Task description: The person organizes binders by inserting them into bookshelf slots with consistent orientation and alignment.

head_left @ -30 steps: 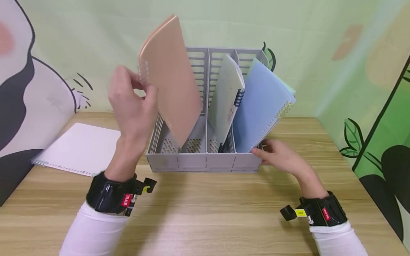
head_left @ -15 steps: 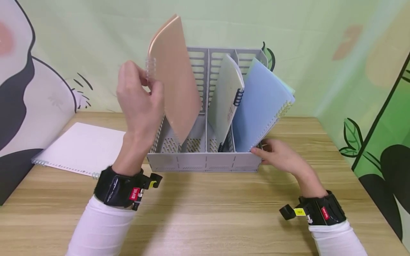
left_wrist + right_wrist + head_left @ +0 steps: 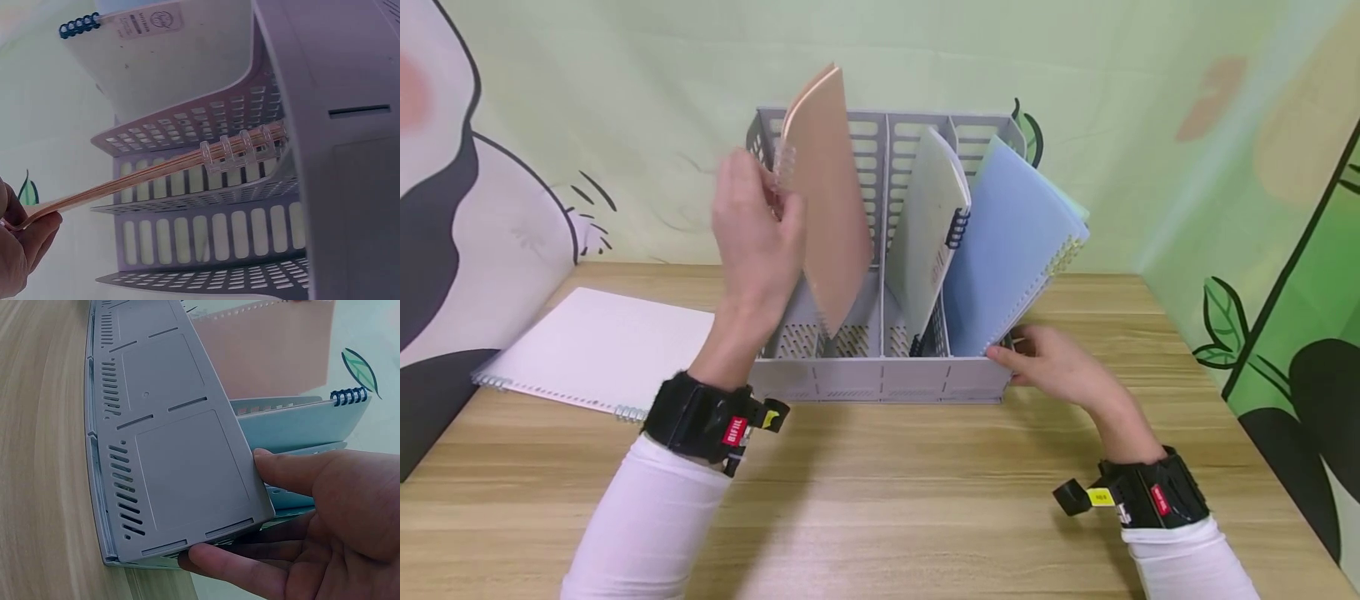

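Note:
My left hand point(image 3: 758, 229) pinches a salmon-coloured spiral notebook point(image 3: 835, 200) by its bound edge. The notebook stands upright, a little tilted, with its lower end in the second compartment from the left of a grey desk file organizer point(image 3: 850, 381). In the left wrist view its clear rings point(image 3: 240, 150) show between two perforated dividers. My right hand point(image 3: 1063, 367) grips the organizer's front right corner, thumb at the top edge and fingers round the side. A pale grey-green notebook point(image 3: 928, 233) with black rings and a blue notebook point(image 3: 1000, 250) lean in the right-hand compartments.
A white spiral notebook point(image 3: 610, 346) lies flat on the wooden table point(image 3: 887, 500), left of the organizer. A printed cloth backdrop point(image 3: 662, 100) hangs behind and at both sides. The organizer's leftmost compartment holds no notebook.
My left hand has moved right and somewhat downward with the salmon notebook, bringing it lower and further right in the organizer. The right hand and the other notebooks have stayed in place.

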{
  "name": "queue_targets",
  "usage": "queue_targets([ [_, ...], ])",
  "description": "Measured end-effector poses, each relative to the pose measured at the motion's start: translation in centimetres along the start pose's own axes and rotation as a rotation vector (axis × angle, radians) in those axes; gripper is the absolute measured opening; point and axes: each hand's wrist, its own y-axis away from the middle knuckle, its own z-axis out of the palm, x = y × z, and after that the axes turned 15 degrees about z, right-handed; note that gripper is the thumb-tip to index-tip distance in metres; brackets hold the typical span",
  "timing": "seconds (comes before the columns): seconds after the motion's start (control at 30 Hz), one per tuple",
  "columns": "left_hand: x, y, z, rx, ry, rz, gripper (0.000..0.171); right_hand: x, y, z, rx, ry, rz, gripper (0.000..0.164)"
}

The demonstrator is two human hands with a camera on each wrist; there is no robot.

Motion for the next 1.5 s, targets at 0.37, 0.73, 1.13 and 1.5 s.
queue_targets([
  [0.37, -1.0, 0.8, 1.5, -0.080, 0.010, -0.021, 0.018, -0.1, 0.1, 0.0, -0.005, -0.004, 0.002, 0.054],
  [0.73, -0.9, 2.0, 1.7, -0.056, 0.034, 0.029, 0.017, -0.1, 0.2, 0.1, 0.004, 0.009, 0.004, 0.054],
  [1.13, -0.6, 3.2, 1.2, -0.027, 0.018, 0.017, 0.020, -0.1, 0.2, 0.1, -0.002, 0.001, 0.006, 0.055],
  [1.5, -1.3, 3.6, 1.5, -0.049, -0.013, 0.000, 0.019, -0.1, 0.1, 0.0, 0.011, 0.016, 0.011, 0.056],
])
